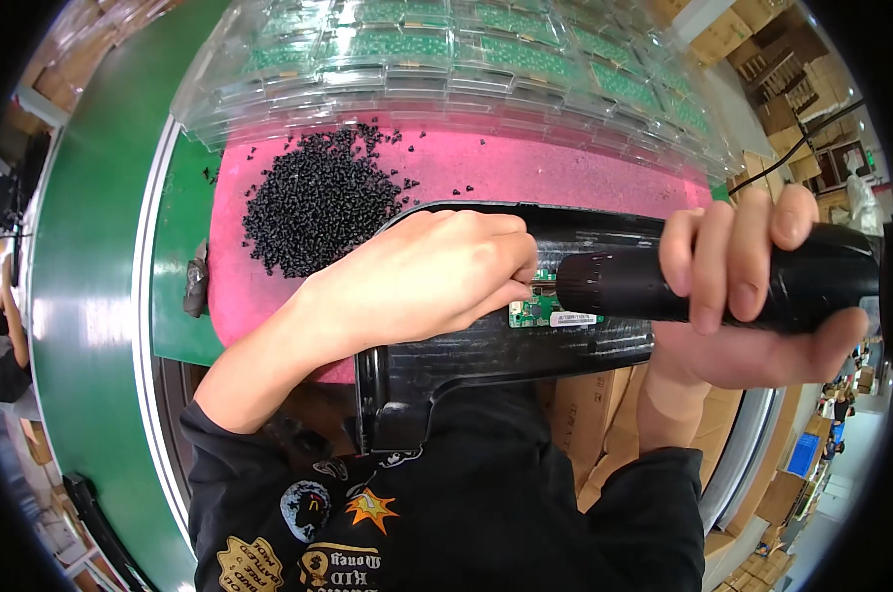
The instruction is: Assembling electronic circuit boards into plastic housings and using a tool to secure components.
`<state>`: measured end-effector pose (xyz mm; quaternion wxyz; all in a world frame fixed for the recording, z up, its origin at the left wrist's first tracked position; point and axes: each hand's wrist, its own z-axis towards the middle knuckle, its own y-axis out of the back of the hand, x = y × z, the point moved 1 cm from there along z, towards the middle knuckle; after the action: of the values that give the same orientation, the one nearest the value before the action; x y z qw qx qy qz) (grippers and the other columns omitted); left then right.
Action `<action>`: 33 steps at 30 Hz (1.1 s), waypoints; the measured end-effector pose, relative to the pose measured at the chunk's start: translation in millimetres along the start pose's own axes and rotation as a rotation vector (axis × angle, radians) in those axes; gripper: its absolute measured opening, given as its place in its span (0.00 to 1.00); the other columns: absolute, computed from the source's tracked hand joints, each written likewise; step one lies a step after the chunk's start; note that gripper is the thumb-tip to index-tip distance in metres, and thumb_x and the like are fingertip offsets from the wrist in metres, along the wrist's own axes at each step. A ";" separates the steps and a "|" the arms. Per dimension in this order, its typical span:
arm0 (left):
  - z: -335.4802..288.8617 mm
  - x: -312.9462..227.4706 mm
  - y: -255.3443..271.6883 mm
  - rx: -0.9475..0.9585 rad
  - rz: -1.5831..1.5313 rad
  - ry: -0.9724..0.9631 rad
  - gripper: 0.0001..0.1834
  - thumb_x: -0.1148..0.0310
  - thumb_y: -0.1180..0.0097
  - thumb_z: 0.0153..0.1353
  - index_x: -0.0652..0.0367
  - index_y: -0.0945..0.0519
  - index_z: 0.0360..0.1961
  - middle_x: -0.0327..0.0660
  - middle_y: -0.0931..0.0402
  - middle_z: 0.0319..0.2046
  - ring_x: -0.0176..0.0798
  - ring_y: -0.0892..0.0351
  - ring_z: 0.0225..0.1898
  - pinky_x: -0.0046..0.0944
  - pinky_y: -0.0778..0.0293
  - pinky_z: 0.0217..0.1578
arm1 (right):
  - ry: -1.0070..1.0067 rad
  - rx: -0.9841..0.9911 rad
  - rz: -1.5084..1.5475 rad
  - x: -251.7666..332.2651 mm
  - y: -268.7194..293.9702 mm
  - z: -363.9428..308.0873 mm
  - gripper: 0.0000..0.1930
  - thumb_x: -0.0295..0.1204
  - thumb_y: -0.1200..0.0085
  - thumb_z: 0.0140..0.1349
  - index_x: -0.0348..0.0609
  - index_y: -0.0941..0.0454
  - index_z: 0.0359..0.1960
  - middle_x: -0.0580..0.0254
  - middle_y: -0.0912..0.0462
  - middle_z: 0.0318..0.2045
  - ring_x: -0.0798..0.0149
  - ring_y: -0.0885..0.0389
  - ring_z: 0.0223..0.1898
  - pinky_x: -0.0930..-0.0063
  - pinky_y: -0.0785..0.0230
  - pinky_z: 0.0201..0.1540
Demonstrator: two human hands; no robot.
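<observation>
My right hand point(752, 286) is wrapped round a black electric screwdriver point(614, 281), held nearly level with its tip toward my left. Beneath that tip sits a small green circuit board point(533, 311) with a white label, inside a glossy black plastic housing point(446, 353). My left hand point(446, 261) reaches over the housing, thumb and fingers pinched together right at the screwdriver's tip and the board. Whatever those fingertips hold is hidden. Left of the housing, a heap of small black screws point(318, 202) lies on a pink mat point(231, 296).
Stacked clear plastic trays point(446, 59) holding green boards stand behind the mat. A green table point(96, 257) with a pale edge strip runs along the left. A dark wrapped lump point(197, 281) lies beside the mat. Cardboard point(589, 419) shows below the housing. Another person point(7, 345) is at far left.
</observation>
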<state>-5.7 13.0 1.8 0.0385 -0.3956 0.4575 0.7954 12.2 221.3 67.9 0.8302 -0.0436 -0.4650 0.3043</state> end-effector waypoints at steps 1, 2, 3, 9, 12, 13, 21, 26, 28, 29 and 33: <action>-0.5 -0.1 -0.1 -0.002 0.003 0.004 0.10 0.69 0.40 0.61 0.65 0.24 0.36 0.48 0.24 0.32 0.57 0.22 0.34 0.49 0.25 0.33 | -0.002 0.019 0.019 1.2 0.5 0.4 0.30 0.60 0.43 0.58 0.44 0.31 0.42 0.74 0.29 0.20 0.76 0.31 0.17 0.78 0.38 0.26; -1.0 -0.7 -0.1 -0.034 -0.018 -0.014 0.09 0.70 0.40 0.61 0.65 0.24 0.36 0.47 0.24 0.32 0.57 0.22 0.34 0.49 0.26 0.33 | -0.002 0.036 0.037 2.0 0.9 0.5 0.30 0.59 0.43 0.58 0.44 0.31 0.42 0.74 0.29 0.21 0.76 0.30 0.17 0.78 0.37 0.27; -1.1 -1.4 -0.1 -0.066 -0.039 -0.033 0.09 0.71 0.40 0.61 0.65 0.24 0.36 0.47 0.25 0.32 0.57 0.22 0.33 0.48 0.26 0.33 | -0.001 0.037 0.040 1.9 -0.4 -0.2 0.30 0.59 0.43 0.58 0.44 0.31 0.42 0.74 0.29 0.21 0.76 0.30 0.17 0.78 0.37 0.27; 2.5 0.0 -3.4 -0.118 -0.042 -0.086 0.08 0.74 0.39 0.60 0.65 0.25 0.36 0.46 0.24 0.31 0.54 0.21 0.32 0.47 0.26 0.31 | 0.014 -0.098 0.044 8.2 -3.8 -2.9 0.29 0.59 0.43 0.58 0.44 0.31 0.43 0.74 0.29 0.22 0.76 0.31 0.17 0.77 0.37 0.29; 0.6 -0.5 -3.2 -0.159 0.034 -0.048 0.11 0.71 0.35 0.57 0.64 0.24 0.35 0.44 0.23 0.31 0.51 0.21 0.31 0.45 0.26 0.29 | 0.008 -0.137 0.064 2.8 -5.0 -0.7 0.28 0.58 0.44 0.60 0.43 0.31 0.43 0.74 0.30 0.22 0.76 0.32 0.18 0.77 0.38 0.29; 1.5 -3.2 -2.9 -0.152 0.032 -0.055 0.11 0.71 0.35 0.57 0.64 0.24 0.35 0.44 0.23 0.31 0.51 0.21 0.31 0.45 0.26 0.29 | 0.023 -0.192 0.073 3.0 -5.6 -0.9 0.28 0.57 0.46 0.61 0.43 0.31 0.43 0.74 0.30 0.22 0.76 0.33 0.18 0.77 0.38 0.29; 2.4 -13.0 -2.6 -0.293 0.269 -0.105 0.14 0.70 0.30 0.45 0.61 0.22 0.32 0.41 0.23 0.31 0.44 0.20 0.31 0.38 0.25 0.23 | 0.017 -0.372 0.054 -14.1 -8.1 -7.5 0.28 0.59 0.51 0.65 0.42 0.29 0.41 0.72 0.31 0.21 0.74 0.36 0.17 0.77 0.41 0.27; 1.7 -17.3 1.4 -0.222 0.378 -0.132 0.11 0.78 0.35 0.44 0.62 0.20 0.32 0.40 0.22 0.30 0.43 0.20 0.30 0.38 0.25 0.23 | -0.011 -0.156 0.037 -10.1 -2.8 -12.4 0.33 0.63 0.49 0.61 0.41 0.30 0.44 0.72 0.30 0.21 0.74 0.34 0.17 0.76 0.39 0.26; 0.5 -15.3 2.6 -0.190 0.444 -0.121 0.12 0.80 0.37 0.43 0.62 0.20 0.32 0.40 0.22 0.29 0.43 0.20 0.30 0.38 0.24 0.23 | -0.091 -0.119 -0.086 -3.3 -3.5 -14.0 0.34 0.65 0.48 0.60 0.42 0.31 0.43 0.71 0.28 0.20 0.74 0.33 0.14 0.76 0.38 0.22; 1.2 -11.4 5.5 -0.247 0.406 -0.114 0.12 0.81 0.38 0.42 0.62 0.20 0.32 0.40 0.23 0.27 0.43 0.20 0.29 0.39 0.25 0.23 | -0.093 -0.131 -0.109 -3.1 -5.1 -17.0 0.34 0.65 0.47 0.59 0.42 0.31 0.42 0.72 0.28 0.19 0.74 0.33 0.13 0.77 0.38 0.21; 3.6 -6.3 7.2 -0.355 0.304 -0.099 0.09 0.80 0.38 0.48 0.61 0.20 0.32 0.42 0.24 0.25 0.46 0.21 0.27 0.41 0.26 0.24 | -0.105 -0.119 -0.063 -14.4 -5.1 -26.6 0.35 0.67 0.47 0.57 0.43 0.31 0.41 0.72 0.29 0.18 0.74 0.33 0.13 0.77 0.37 0.20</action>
<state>-6.6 13.4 11.9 -0.1294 -0.2832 0.3623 0.8785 30.2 214.9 43.9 0.8098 -0.0620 -0.5263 0.2518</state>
